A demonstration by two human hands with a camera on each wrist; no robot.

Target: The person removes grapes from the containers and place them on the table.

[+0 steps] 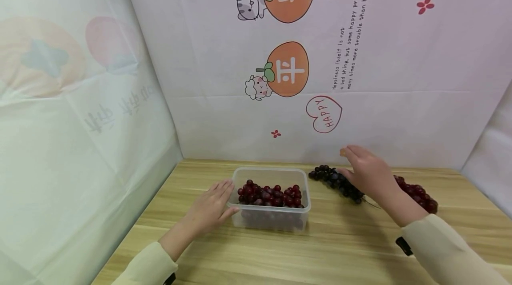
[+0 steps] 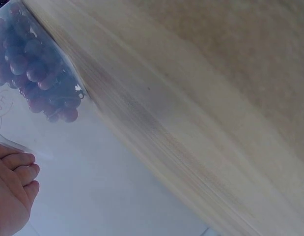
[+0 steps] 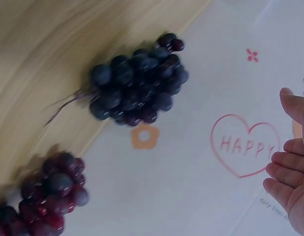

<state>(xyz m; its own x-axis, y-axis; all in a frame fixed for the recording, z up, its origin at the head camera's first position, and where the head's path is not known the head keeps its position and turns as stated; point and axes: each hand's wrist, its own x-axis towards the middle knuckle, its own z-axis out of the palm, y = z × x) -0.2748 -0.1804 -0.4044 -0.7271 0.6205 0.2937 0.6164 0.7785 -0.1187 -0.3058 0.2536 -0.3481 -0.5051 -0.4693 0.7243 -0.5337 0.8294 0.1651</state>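
A clear plastic container [image 1: 269, 219] stands on the table with a bunch of red grapes [image 1: 272, 196] inside. My left hand [image 1: 210, 207] rests against its left side with the fingers stretched out; the left wrist view shows the fingers [image 2: 25, 169] at the container's wall. Above and beside a bunch of black grapes [image 1: 334, 180], my right hand [image 1: 370, 174] is raised in the air and holds nothing. In the right wrist view, that hand [image 3: 294, 172] appears at the right edge, apart from the dark bunch [image 3: 137, 86] and its thin stem.
Another bunch of red grapes [image 1: 418, 194] lies on the right of the wooden table [image 1: 260, 258], partly hidden behind my right forearm. A white printed cloth [image 1: 224, 120] hangs along the table's back edge, and more white cloth [image 1: 80, 165] hangs at the left.
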